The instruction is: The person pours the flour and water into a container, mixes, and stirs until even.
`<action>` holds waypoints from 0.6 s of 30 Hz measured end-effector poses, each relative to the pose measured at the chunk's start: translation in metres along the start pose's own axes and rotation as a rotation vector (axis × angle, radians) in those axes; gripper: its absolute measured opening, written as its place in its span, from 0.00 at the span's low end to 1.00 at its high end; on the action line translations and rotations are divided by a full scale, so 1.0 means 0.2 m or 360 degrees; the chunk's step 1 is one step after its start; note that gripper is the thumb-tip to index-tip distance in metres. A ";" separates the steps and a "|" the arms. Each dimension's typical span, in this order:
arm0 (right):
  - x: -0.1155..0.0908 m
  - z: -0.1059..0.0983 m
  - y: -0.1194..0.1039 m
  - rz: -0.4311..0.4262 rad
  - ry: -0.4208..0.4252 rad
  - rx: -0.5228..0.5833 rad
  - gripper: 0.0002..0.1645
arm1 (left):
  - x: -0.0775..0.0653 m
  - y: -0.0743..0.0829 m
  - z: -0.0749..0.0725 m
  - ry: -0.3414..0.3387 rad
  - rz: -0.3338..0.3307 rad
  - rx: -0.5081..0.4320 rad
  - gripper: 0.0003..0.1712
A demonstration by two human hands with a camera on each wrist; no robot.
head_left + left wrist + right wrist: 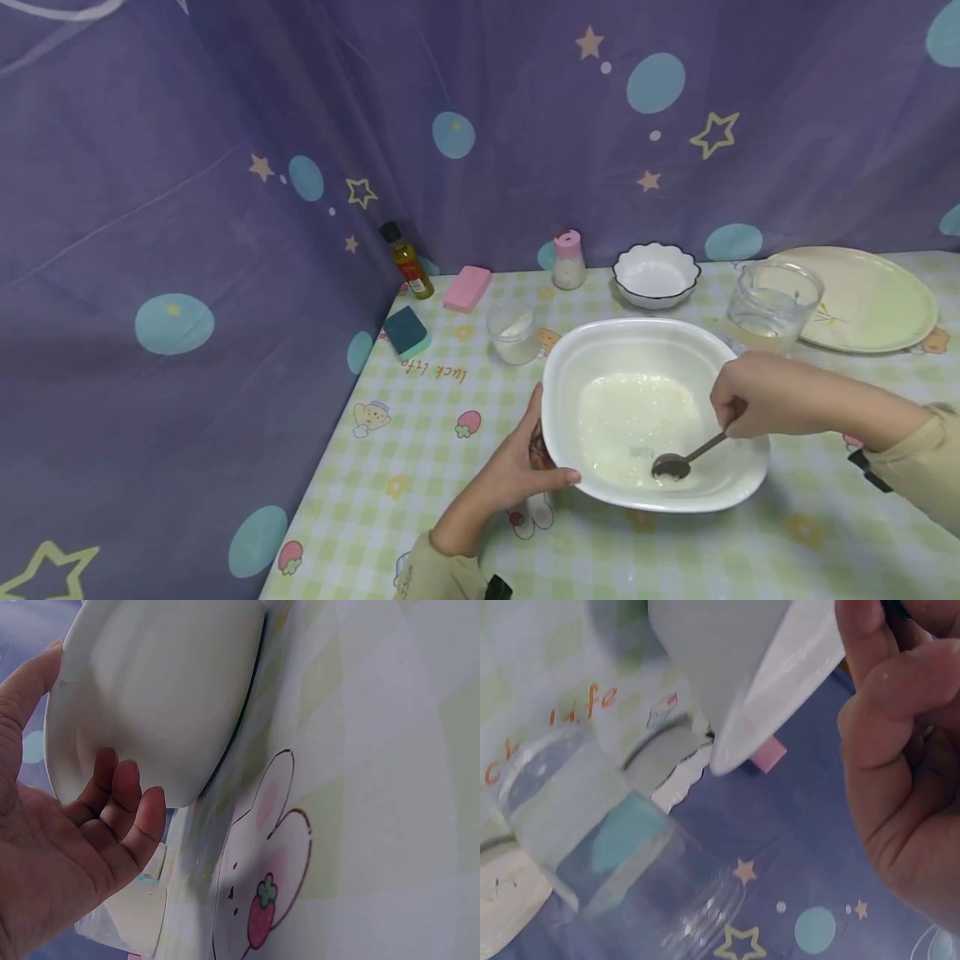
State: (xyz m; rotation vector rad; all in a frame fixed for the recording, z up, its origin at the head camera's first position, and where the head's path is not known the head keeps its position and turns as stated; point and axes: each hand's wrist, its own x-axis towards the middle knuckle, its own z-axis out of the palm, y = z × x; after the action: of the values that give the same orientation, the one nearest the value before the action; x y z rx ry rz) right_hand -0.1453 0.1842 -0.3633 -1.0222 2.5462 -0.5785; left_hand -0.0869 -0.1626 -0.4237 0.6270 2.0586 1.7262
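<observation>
A large white basin stands on the table with a pale, milky liquid in its bottom. My left hand grips its near-left side, the thumb over the rim. In the left wrist view the fingers of that hand curl against the outer wall of the basin. Reaching over the right rim, my right hand pinches the handle of a dark metal spoon, whose bowl dips into the liquid. The right wrist view shows curled fingers of the right hand; the spoon is mostly out of sight there.
Behind the basin are a clear bowl of water, an oval plate, a scalloped white bowl and a pink-topped shaker. Leftward stand a small cup of white powder, a pink sponge, a green sponge and an oil bottle.
</observation>
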 end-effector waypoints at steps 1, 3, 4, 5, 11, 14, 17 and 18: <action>0.01 0.01 -0.01 -0.0020 0.0001 0.0013 0.18 | 0.00 0.00 0.00 0.0001 0.0000 0.0001 0.67; 0.03 0.03 -0.02 -0.0073 0.0023 0.0020 0.18 | 0.00 0.00 0.00 0.0005 -0.0003 -0.0006 0.67; 0.03 0.04 -0.02 -0.0106 0.0045 0.0015 0.18 | 0.00 0.00 0.00 0.0008 -0.0006 -0.0008 0.67; 0.04 0.05 -0.03 -0.0137 0.0066 0.0015 0.18 | 0.00 0.00 0.00 0.0011 -0.0011 -0.0010 0.67; 0.10 0.12 -0.05 -0.0322 0.0213 0.0049 0.17 | -0.01 0.00 0.00 0.0029 -0.0021 -0.0017 0.67; 0.13 0.15 -0.06 -0.0350 0.0264 0.0063 0.17 | 0.00 0.00 0.00 0.0023 0.0005 -0.0031 0.67; 0.15 0.17 -0.08 -0.0348 0.0316 0.0060 0.17 | 0.00 0.00 0.00 0.0013 0.0020 -0.0031 0.67; 0.15 0.18 -0.08 -0.0348 0.0337 0.0056 0.17 | 0.00 0.00 0.00 0.0009 0.0024 -0.0032 0.67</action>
State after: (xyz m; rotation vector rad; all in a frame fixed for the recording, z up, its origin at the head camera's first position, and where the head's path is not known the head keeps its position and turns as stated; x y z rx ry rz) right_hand -0.1407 0.1431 -0.3912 -1.2997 2.6086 -0.8284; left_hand -0.0860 -0.1623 -0.4232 0.6335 2.0429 1.7570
